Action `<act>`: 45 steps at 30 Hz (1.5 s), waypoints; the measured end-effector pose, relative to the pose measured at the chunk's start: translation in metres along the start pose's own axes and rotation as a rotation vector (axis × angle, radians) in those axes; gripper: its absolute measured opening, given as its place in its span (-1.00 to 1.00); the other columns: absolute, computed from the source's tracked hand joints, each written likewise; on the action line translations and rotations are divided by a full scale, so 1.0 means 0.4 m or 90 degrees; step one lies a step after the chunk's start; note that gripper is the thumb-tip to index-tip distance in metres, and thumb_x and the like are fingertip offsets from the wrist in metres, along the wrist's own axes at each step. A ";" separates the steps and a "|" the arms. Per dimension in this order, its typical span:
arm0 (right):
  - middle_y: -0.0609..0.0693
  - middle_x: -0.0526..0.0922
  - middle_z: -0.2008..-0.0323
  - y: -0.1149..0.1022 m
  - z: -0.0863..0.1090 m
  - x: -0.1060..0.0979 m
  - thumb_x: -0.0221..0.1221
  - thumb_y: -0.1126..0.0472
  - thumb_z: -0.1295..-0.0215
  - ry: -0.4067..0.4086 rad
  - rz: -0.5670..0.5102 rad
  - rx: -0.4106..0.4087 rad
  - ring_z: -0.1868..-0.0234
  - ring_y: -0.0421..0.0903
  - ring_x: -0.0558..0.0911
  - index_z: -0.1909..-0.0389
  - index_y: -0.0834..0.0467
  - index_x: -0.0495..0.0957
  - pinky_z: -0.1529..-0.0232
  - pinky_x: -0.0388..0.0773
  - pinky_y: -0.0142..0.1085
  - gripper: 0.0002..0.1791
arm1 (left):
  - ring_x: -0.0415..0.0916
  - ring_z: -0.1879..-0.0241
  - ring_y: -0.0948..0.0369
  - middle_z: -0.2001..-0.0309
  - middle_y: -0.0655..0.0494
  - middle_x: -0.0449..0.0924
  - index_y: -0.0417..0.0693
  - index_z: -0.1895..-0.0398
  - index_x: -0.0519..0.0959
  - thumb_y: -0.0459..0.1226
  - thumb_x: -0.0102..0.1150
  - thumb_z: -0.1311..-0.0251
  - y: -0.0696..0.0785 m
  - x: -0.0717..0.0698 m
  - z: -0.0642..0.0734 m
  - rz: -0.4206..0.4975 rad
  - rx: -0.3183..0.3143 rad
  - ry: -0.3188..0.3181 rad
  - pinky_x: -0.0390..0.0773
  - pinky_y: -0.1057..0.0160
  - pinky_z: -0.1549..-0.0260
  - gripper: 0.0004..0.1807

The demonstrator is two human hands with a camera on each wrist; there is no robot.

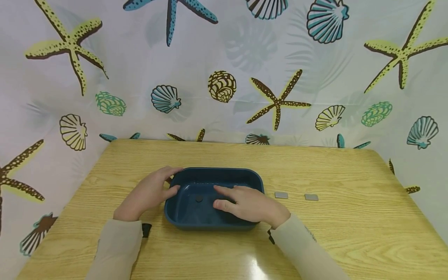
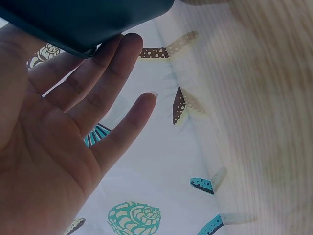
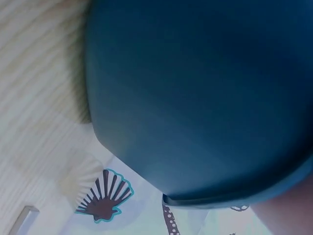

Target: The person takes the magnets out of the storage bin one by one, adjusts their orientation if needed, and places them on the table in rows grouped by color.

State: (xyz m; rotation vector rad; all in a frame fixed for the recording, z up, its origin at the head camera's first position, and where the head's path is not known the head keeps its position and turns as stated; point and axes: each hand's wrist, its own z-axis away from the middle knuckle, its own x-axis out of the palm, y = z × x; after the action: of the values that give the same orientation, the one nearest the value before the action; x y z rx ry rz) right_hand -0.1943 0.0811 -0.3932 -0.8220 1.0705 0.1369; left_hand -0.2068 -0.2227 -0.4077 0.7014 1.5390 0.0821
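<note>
A dark blue rectangular tub (image 1: 213,226) stands on the table in the head view. My left hand (image 1: 152,192) is at its left end, thumb over the rim and the other fingers along the outer wall. In the left wrist view, the fingers (image 2: 98,88) lie under the tub's rim, fairly straight, with the little finger apart. Over the right half of the tub reaches my right hand (image 1: 246,204), thumb and forefinger extended, nothing visible between them. A small dark round disc (image 1: 198,198) lies on the tub's floor. The right wrist view is mostly filled by the tub's outer wall (image 3: 195,98).
Two small grey rectangular pieces, a nearer one (image 1: 281,195) and a farther one (image 1: 311,197), lie on the wooden table (image 1: 350,233) right of the tub. A curtain (image 1: 196,66) printed with shells and starfish hangs behind the table and along both sides.
</note>
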 end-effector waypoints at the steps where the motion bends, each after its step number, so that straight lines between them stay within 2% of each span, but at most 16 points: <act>1: -0.08 0.40 -0.52 0.000 -0.001 -0.001 -0.14 -0.37 -0.55 0.012 0.004 -0.004 -0.55 0.18 0.34 -0.61 -0.10 0.18 -0.55 0.25 0.09 -0.25 | 0.65 0.03 -0.03 -0.19 -0.21 0.63 -0.25 -0.38 0.47 -0.34 0.29 -0.33 0.000 0.000 0.000 0.000 0.000 0.000 0.67 0.05 0.13 -0.44; 7: -0.01 0.57 -0.38 0.010 -0.015 0.008 0.03 -0.32 -0.49 0.064 0.006 -0.028 -0.41 -0.02 0.55 -0.57 0.03 0.28 -0.41 0.48 -0.05 -0.22 | 0.65 0.03 -0.04 -0.21 -0.23 0.62 -0.25 -0.39 0.47 -0.35 0.29 -0.32 0.000 0.001 0.000 -0.002 0.000 0.001 0.67 0.07 0.15 -0.43; 15: 0.03 0.61 -0.34 0.021 -0.034 0.024 0.15 -0.35 -0.37 0.092 0.019 -0.020 -0.36 -0.01 0.60 -0.52 0.08 0.36 -0.36 0.52 -0.05 -0.15 | 0.64 0.02 -0.04 -0.23 -0.23 0.61 -0.25 -0.40 0.46 -0.35 0.28 -0.32 -0.002 0.005 -0.001 -0.002 -0.004 -0.003 0.67 0.08 0.16 -0.43; 23: 0.02 0.72 -0.13 0.031 -0.048 0.036 0.33 -0.28 -0.24 0.127 0.073 -0.038 -0.10 -0.07 0.72 -0.38 0.14 0.51 -0.11 0.66 -0.12 -0.18 | 0.64 0.02 -0.03 -0.22 -0.22 0.61 -0.25 -0.40 0.46 -0.35 0.27 -0.33 0.001 0.002 -0.002 0.000 0.004 -0.005 0.65 0.11 0.19 -0.43; 28: 0.00 0.71 0.00 0.027 -0.050 0.035 0.43 -0.20 -0.16 0.129 0.073 -0.037 0.01 -0.08 0.72 -0.27 0.13 0.61 -0.02 0.66 -0.15 -0.27 | 0.64 0.02 -0.03 -0.23 -0.22 0.61 -0.24 -0.40 0.45 -0.34 0.27 -0.33 0.003 0.000 -0.001 -0.002 0.000 -0.006 0.65 0.11 0.19 -0.43; 35: -0.07 0.66 0.14 0.027 -0.060 0.038 0.48 -0.06 -0.18 0.111 0.085 -0.009 0.21 -0.18 0.59 -0.04 0.05 0.74 0.13 0.56 -0.26 -0.55 | 0.64 0.02 -0.03 -0.23 -0.22 0.61 -0.23 -0.41 0.45 -0.34 0.27 -0.33 0.002 0.000 0.001 0.002 -0.004 -0.006 0.65 0.12 0.19 -0.43; 45: -0.11 0.60 0.24 0.027 -0.073 0.043 0.46 0.05 -0.23 0.090 0.081 0.006 0.26 -0.18 0.56 0.25 0.00 0.74 0.14 0.55 -0.26 -0.84 | 0.64 0.02 -0.03 -0.21 -0.21 0.62 -0.22 -0.41 0.46 -0.34 0.27 -0.34 0.004 -0.001 0.003 0.002 -0.005 -0.005 0.63 0.16 0.23 -0.43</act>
State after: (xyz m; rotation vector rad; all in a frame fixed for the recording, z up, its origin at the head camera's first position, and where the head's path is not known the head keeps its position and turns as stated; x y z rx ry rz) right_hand -0.2122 0.0649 -0.4194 -0.7631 1.2567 0.1833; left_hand -0.2053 -0.2221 -0.4068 0.6972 1.5290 0.0862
